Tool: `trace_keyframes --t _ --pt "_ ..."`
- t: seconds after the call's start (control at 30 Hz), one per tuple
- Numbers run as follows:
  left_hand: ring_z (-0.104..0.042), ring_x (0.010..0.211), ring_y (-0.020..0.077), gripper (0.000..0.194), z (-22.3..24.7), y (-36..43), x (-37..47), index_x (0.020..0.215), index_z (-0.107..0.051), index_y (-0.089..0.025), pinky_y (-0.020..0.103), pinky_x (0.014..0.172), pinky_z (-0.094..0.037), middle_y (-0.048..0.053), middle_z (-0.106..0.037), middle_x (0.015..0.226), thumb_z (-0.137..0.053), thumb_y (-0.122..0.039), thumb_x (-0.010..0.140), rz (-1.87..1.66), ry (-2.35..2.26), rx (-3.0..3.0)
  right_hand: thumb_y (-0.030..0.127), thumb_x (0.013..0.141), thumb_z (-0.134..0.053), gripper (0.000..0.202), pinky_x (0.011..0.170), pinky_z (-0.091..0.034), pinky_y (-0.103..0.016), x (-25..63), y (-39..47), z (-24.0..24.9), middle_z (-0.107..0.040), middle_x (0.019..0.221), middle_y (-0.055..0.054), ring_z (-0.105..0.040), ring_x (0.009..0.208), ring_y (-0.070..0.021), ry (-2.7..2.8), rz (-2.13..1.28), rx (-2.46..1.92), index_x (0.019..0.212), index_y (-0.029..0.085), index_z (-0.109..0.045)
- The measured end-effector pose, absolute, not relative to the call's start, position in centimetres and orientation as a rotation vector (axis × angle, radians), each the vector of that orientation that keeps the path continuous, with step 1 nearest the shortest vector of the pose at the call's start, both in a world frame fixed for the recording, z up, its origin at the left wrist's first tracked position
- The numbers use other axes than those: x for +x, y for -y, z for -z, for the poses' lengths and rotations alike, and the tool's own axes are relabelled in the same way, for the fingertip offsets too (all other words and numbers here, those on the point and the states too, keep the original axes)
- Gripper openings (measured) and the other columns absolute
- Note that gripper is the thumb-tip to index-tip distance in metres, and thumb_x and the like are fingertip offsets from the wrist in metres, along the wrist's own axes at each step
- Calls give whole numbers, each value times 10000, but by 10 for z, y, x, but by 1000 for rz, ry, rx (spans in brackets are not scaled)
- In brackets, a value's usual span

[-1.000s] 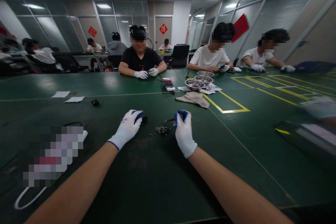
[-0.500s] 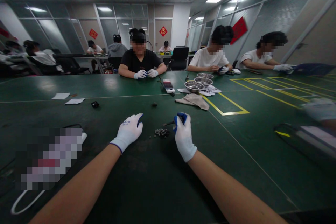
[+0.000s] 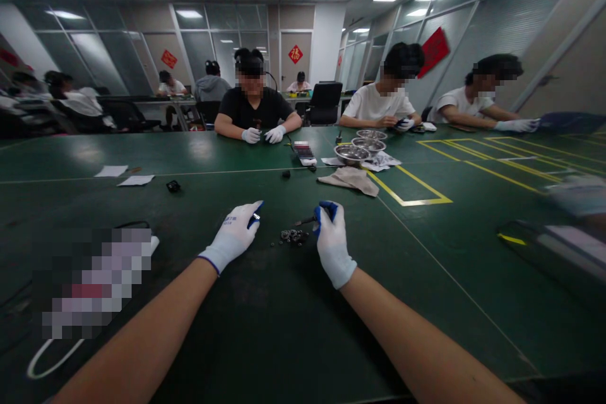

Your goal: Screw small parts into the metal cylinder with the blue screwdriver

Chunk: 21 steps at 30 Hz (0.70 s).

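Observation:
My left hand (image 3: 234, 228), in a white glove with blue fingertips, is closed on a small shiny metal piece (image 3: 256, 217) that shows between thumb and fingers. My right hand (image 3: 333, 240), gloved alike, is closed round a slim dark tool (image 3: 305, 221) whose tip points left; its exact kind cannot be made out. Between the hands, just below the tool's tip, lies a pile of small dark and metallic rings or nuts (image 3: 293, 237) on the green table (image 3: 265, 328).
Beyond my hands lie a small black part (image 3: 286, 174), another black part (image 3: 173, 186) and a beige cloth (image 3: 350, 180). Steel bowls (image 3: 352, 153) stand behind the cloth. A pixelated, white-edged object (image 3: 95, 284) is at left. Co-workers sit opposite; a blurred gloved hand (image 3: 580, 194) is at right.
The small black part is now farther from me and slightly right. The metal piece in my left hand shows more clearly. The opposite co-worker's hands have moved apart. My right hand is nearly still.

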<state>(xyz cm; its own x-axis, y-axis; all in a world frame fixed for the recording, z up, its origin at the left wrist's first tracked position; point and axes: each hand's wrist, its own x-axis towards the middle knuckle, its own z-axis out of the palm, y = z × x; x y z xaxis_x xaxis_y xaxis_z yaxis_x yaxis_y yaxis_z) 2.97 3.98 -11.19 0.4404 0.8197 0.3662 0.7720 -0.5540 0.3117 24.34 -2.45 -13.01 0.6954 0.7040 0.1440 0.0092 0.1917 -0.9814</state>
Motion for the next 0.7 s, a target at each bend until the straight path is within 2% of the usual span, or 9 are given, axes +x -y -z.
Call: trace_keyframes --t 0.1,0.23,0.27,0.33,0.4,0.47,0.7 --pt "-572 1313 325 471 105 -34 31 1345 -626 -156 490 1142 -465 156 -637 1387 -592 -253 885 -803 -1535 2616 536 774 -584 378 787 -471 -381 244 24 131 -656 966 -55 -589 855 -234 673 -565 -1297 1020 250 -597" --pt "-665 1092 328 256 97 -26 32 1056 -734 -165 468 980 -549 151 -712 1141 -573 -277 892 -558 -1706 2627 538 764 -576 384 799 -473 -391 244 24 130 -653 980 -57 -589 866 -238 658 -567 -1294 1017 250 -587" --pt "-669 1094 332 262 96 -25 33 1061 -738 -169 469 974 -550 149 -719 1140 -577 -289 892 -490 -1699 2636 535 765 -576 381 804 -474 -392 243 24 130 -654 987 -59 -590 875 -239 658 -567 -1295 1018 250 -588" --pt "-640 1203 339 358 96 -25 34 1204 -716 -181 484 1039 -520 145 -710 1264 -576 -326 908 -433 -1616 2678 528 771 -577 374 813 -476 -391 242 25 129 -658 995 -60 -594 892 -240 663 -573 -1299 1020 249 -593" --pt "-563 1348 338 479 99 -27 36 1382 -630 -200 510 1127 -457 135 -635 1447 -550 -371 941 -434 -1525 2717 521 776 -579 371 824 -476 -391 242 27 128 -666 997 -59 -597 903 -241 666 -579 -1302 1025 246 -599" --pt "-496 1432 341 543 102 -29 37 1468 -562 -206 536 1178 -403 131 -551 1553 -529 -402 963 -424 -1475 2735 515 776 -582 370 842 -476 -395 241 28 126 -676 991 -56 -603 908 -241 662 -580 -1309 1027 244 -605" --pt "-509 1438 341 515 107 -32 33 1419 -620 -153 540 1207 -385 162 -580 1520 -493 -400 985 -442 -1413 2711 488 774 -589 327 898 -483 -413 240 31 121 -692 995 -63 -628 962 -259 647 -551 -1329 995 250 -618"
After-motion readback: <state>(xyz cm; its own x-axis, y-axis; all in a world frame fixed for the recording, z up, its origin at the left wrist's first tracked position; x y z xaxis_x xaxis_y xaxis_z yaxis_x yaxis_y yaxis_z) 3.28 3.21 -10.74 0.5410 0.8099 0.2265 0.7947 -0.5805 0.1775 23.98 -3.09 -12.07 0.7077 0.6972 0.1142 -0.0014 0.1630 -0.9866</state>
